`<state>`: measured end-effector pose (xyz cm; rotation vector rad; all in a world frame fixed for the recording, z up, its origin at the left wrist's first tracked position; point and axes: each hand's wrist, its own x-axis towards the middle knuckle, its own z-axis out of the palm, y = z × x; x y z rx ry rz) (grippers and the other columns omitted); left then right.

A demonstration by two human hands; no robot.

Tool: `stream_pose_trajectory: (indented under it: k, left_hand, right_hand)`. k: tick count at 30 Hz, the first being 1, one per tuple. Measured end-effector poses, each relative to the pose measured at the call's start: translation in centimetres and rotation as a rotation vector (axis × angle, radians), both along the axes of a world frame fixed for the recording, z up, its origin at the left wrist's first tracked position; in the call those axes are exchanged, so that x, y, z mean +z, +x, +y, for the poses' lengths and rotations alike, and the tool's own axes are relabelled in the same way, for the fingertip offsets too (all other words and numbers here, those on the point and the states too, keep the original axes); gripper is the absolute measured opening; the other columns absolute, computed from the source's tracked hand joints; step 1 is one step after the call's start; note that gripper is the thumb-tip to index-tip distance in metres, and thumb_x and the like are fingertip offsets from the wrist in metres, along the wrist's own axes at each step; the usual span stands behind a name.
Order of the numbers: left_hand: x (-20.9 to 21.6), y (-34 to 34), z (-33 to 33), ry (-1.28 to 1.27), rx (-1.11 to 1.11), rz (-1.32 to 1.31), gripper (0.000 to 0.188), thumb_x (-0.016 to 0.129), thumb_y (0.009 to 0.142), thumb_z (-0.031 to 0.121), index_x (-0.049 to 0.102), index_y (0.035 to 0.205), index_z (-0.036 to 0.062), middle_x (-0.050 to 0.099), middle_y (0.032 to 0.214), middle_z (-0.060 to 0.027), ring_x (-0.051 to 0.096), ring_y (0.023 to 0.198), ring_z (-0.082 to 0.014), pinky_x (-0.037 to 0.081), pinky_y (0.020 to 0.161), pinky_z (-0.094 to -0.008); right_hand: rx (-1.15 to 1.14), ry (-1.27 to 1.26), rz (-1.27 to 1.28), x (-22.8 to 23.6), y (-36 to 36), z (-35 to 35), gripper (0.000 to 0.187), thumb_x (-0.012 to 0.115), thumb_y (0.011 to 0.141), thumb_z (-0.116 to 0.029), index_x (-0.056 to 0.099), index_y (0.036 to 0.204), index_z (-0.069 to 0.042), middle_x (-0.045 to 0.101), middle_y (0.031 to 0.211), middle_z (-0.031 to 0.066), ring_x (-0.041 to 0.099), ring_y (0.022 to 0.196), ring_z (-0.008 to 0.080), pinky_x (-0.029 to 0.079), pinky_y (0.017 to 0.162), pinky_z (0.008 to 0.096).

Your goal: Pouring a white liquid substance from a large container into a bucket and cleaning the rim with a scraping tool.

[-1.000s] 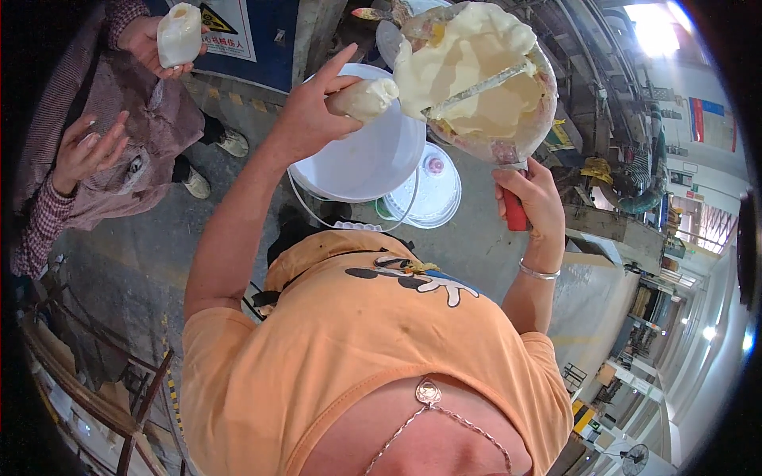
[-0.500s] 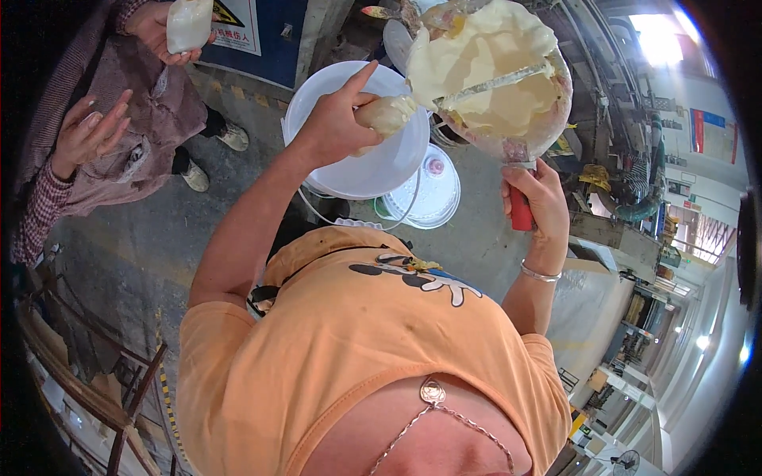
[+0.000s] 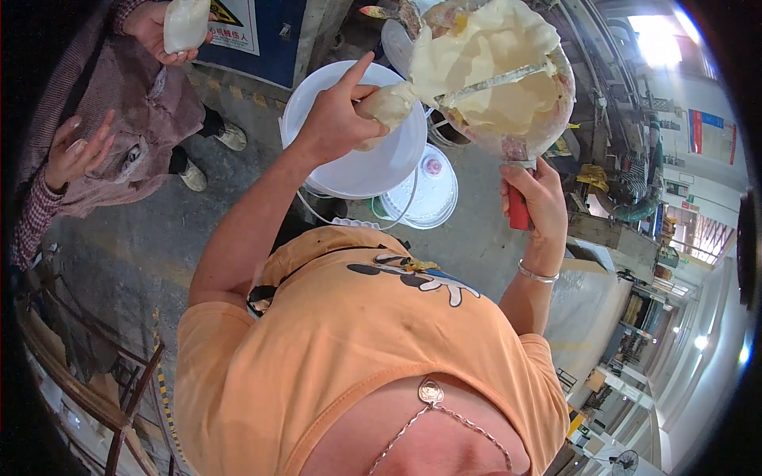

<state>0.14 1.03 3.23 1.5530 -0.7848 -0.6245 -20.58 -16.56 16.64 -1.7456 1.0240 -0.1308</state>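
A: How is the left hand (image 3: 329,127) set?
B: Curled round a cream-white, glossy, rounded piece (image 3: 386,109), with the index finger stretched toward the far side.
A: And the big things around it?
B: Largest is a co-worker (image 3: 131,147) over on the left, wearing a dusky pink apron (image 3: 107,186) and holding a pale rounded lump (image 3: 186,26). Then comes a round pan (image 3: 564,103) with a thick cream-coloured coating (image 3: 476,47), to the right of the left hand.
A: Next in size?
B: An open white plastic bucket (image 3: 357,178), below the left hand. Just to its right is a round white lid (image 3: 425,198).
A: Where exactly does the rounded piece lie?
B: Within the left hand's grasp, jutting out to the right, toward the pan. Its end meets the pan's left edge in this view; I can't tell whether they touch.
A: Anything smaller?
B: A narrow, flat, smeared strip (image 3: 500,79) stretches across the pan. Smallest is the red handle (image 3: 518,210), on the pan's near side; the right hand (image 3: 540,194) is wrapped round it.
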Motion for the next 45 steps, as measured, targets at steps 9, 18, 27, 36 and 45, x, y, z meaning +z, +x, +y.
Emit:
stream_pose_trajectory:
  k: [9,18,27,36,45]
  left_hand:
    - [0.3,0.4,0.8,-0.184,0.097,-0.073,0.096,0.078,0.069,0.009,0.025,0.148,0.0117,0.060,0.126,-0.0080,0.053,0.121,-0.0211,0.030,0.111,-0.0421]
    - [0.5,0.4,1.1,-0.443,0.115,0.046,0.096,0.078,0.072,0.007,0.021,0.149,0.0144,0.062,0.122,-0.0073,0.056,0.116,-0.0189,0.039,0.104,-0.0381]
    - [0.4,0.6,1.2,-0.422,0.151,-0.018,0.097,0.078,0.069,0.006,0.023,0.148,0.0109,0.063,0.121,-0.0093,0.056,0.116,-0.0200,0.040,0.102,-0.0381]
    - [-0.3,0.5,1.4,-0.351,0.123,-0.124,0.094,0.075,0.071,0.002,0.020,0.148,0.0034,0.058,0.129,-0.0121,0.052,0.122,-0.0193,0.035,0.107,-0.0370]
    - [0.1,-0.8,1.9,-0.406,0.120,-0.013,0.093,0.074,0.072,0.001,0.020,0.147,0.0029,0.057,0.128,-0.0152,0.053,0.121,-0.0217,0.036,0.106,-0.0376]
  right_hand:
    - [-0.062,0.084,-0.080,0.3,0.0,-0.3,0.021,0.066,0.078,-0.015,0.055,0.088,0.000,0.057,0.064,0.0067,0.053,0.043,0.0135,0.043,0.040,0.0265]
    - [-0.160,0.036,-0.125,1.2,-0.6,-0.8,0.021,0.066,0.080,-0.017,0.055,0.089,-0.001,0.058,0.065,0.0075,0.053,0.043,0.0137,0.042,0.040,0.0266]
    - [-0.169,0.039,-0.161,1.7,-0.7,0.0,0.021,0.065,0.080,-0.017,0.056,0.090,0.000,0.058,0.064,0.0074,0.052,0.043,0.0138,0.043,0.040,0.0263]
    - [-0.072,0.008,-0.160,3.0,-0.1,1.1,0.021,0.065,0.079,-0.016,0.055,0.087,0.000,0.057,0.062,0.0072,0.052,0.042,0.0139,0.041,0.039,0.0260]
    - [-0.070,0.023,-0.176,4.5,0.3,2.7,0.021,0.065,0.077,-0.014,0.055,0.087,0.001,0.057,0.062,0.0085,0.051,0.041,0.0150,0.041,0.039,0.0257]
